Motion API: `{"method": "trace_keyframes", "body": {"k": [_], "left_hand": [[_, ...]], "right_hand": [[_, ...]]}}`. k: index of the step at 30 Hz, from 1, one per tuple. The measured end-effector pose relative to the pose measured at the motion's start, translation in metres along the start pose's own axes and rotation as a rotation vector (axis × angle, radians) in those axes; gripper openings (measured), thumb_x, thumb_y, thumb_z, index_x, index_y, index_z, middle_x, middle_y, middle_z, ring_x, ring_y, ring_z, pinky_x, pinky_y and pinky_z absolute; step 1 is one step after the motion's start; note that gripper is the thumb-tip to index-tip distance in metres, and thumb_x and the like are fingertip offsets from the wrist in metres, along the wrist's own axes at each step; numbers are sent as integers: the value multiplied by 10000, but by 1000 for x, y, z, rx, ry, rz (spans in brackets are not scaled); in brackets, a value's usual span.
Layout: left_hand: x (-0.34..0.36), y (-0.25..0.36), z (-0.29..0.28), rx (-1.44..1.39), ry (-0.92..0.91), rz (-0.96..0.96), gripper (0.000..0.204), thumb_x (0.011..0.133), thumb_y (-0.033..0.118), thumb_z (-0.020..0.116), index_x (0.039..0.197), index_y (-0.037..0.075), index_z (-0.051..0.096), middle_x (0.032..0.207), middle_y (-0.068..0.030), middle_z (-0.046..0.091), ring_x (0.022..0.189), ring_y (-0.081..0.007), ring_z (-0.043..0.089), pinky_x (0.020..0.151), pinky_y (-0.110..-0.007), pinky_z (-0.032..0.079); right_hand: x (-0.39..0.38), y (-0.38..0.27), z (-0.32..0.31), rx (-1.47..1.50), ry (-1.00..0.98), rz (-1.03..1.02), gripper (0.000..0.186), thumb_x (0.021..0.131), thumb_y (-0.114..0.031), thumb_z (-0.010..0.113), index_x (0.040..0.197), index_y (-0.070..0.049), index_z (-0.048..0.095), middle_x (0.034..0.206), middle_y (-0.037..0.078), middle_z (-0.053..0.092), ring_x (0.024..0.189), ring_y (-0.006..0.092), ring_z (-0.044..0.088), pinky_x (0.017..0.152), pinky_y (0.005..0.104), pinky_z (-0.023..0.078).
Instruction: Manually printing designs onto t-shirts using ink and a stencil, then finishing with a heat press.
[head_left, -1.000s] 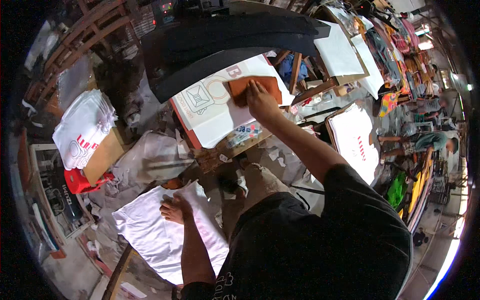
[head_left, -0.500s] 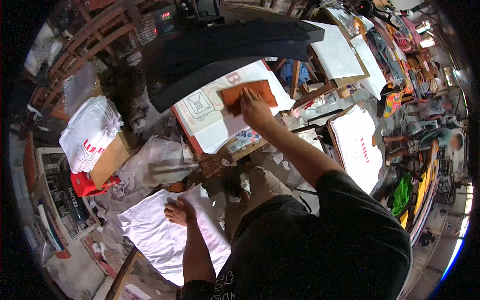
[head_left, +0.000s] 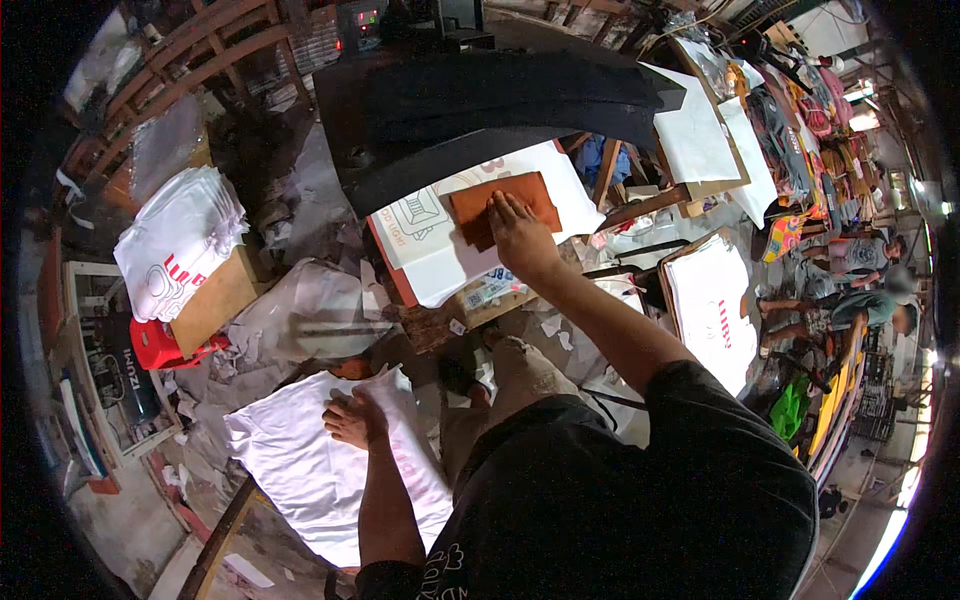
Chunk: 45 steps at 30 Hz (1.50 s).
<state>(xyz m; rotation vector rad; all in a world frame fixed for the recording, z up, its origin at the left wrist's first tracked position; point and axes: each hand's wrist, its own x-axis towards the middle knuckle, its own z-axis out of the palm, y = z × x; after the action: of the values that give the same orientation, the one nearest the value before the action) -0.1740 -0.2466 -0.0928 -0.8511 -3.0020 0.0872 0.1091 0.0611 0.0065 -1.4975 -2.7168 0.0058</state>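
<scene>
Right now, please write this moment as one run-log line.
right hand: on brown cloth | brown cloth: over printed white material | left hand: on white garment

Dull grey floor at eight o'clock, with white paper scraps all over. Curvy brown wooden bars at ten. Tiny red and green lights in the dark at eleven. Wooden legs at one, shiny lights at two, a long bright white strip at four.
</scene>
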Motion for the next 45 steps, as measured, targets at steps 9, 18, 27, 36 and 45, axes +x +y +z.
{"method": "trace_keyframes", "body": {"k": [9,18,27,36,45], "left_hand": [[1,1,4,-60,-50,-67,654,834,514,567,1253,27,446,1159,-174,479,1078,-363,463,892,-492,380],[10,5,-3,-18,-45,-20,637,849,543,535,1272,70,473,1166,-169,496,1065,-351,480,861,-481,405],[5,-1,6,-38,-44,-39,631,854,549,522,1309,118,449,1183,-162,487,1077,-363,477,883,-499,402],[4,2,12,0,-14,-13,695,820,587,540,1263,56,470,1157,-172,512,1099,-352,472,917,-477,382],[8,-12,5,-59,-70,-39,717,803,560,576,1300,58,450,1172,-160,503,1081,-351,475,903,-480,372]], "right_hand": [[-7,10,14,-82,68,0,489,889,-86,423,1352,71,439,1434,229,413,1283,358,462,1078,448,365],[7,46,29,-172,59,-38,481,857,-66,433,1307,101,466,1357,271,476,1286,343,456,1084,407,365],[67,46,21,-58,212,-96,479,864,-12,427,1337,47,460,1397,227,454,1303,317,433,1092,360,355],[110,43,-23,296,-172,180,411,919,-161,447,1268,45,509,1309,267,505,1174,392,524,985,423,447],[108,45,17,35,93,-75,481,929,-271,522,1315,16,497,1298,224,546,1171,382,545,990,437,444]]}}
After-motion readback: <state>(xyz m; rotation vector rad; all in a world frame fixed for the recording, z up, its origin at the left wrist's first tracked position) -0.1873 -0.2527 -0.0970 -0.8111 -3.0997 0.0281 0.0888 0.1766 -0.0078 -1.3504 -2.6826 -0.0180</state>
